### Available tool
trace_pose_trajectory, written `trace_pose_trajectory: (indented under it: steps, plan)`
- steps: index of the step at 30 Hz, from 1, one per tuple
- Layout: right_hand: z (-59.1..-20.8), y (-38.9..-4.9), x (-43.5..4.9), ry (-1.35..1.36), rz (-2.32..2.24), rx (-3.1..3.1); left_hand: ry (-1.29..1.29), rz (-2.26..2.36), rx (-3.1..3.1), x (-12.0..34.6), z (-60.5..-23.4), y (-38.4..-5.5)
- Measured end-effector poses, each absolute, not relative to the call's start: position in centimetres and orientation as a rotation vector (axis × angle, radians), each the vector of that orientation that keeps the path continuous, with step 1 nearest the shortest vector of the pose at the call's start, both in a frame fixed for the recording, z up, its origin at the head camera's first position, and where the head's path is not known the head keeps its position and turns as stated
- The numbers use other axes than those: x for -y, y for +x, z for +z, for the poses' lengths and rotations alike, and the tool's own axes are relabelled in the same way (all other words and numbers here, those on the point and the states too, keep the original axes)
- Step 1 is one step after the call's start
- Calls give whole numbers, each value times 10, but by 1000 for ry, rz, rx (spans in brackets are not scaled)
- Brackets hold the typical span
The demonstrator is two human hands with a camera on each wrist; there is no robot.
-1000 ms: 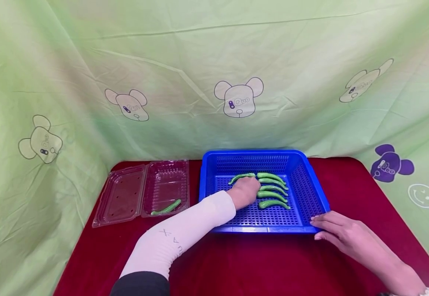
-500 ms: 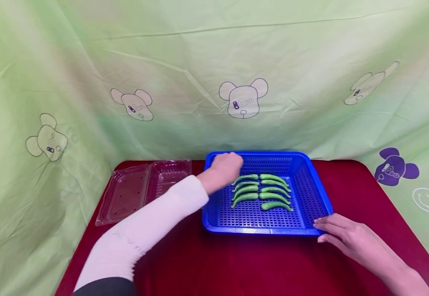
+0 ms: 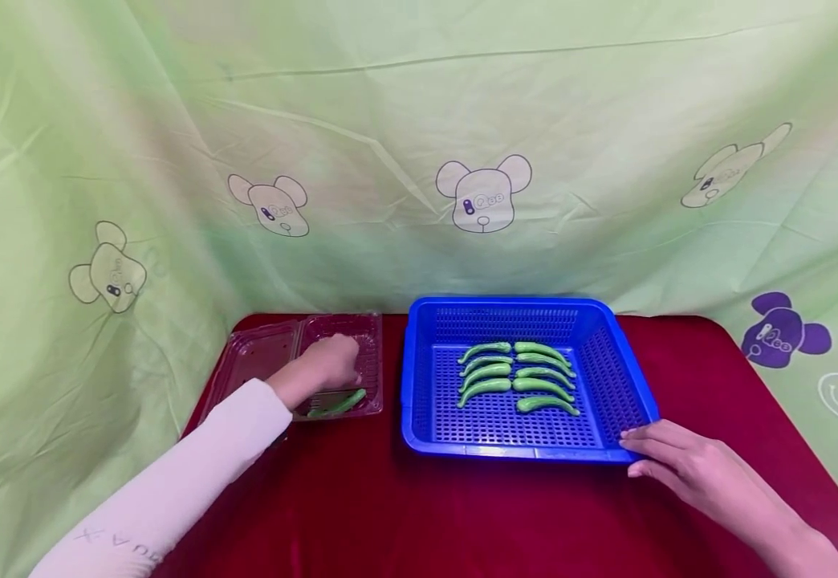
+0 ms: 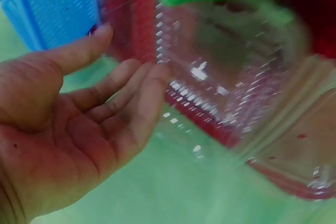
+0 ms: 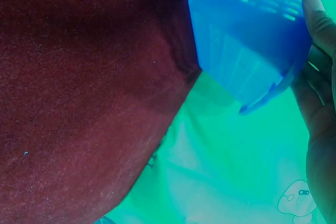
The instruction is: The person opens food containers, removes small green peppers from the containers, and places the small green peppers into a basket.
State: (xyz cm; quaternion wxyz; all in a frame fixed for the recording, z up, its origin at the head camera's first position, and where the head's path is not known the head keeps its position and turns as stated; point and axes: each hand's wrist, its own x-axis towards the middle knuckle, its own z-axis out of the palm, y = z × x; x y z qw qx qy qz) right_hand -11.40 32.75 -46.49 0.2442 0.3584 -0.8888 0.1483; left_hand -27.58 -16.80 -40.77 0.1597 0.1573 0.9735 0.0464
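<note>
My left hand is over the clear plastic clamshell box, which stands with its lid laid back. In the left wrist view its fingers are loosely bent, with nothing held between them and the thumb. One green pepper lies in the near part of the box, just in front of this hand. The blue basket contains several curved green peppers set out in two columns. At the basket's near right corner, my right hand grips the rim between thumb and fingers.
Both containers stand on a table with a dark red cloth, the box left of the basket. A pale green curtain with cartoon heads hangs behind and at the sides. The box's lid is partly covered by the left sleeve.
My left hand has come out of the basket and moved left to the box. A left column of peppers is now uncovered in the basket. My right hand stays at the corner.
</note>
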Motion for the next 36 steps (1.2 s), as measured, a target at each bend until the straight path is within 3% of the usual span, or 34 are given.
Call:
trace_pose_trajectory:
  steps: [10, 24, 36]
  plan:
    - [-468, -115, -328, 981, 418, 2424, 418, 152, -2724, 172, -434, -256]
    - [-468, -115, -325, 975, 396, 2429, 425, 75, -2726, 167, -464, -260]
    - [-466, -114, -326, 969, 372, 2423, 457, 209, -2921, 160, -422, -278]
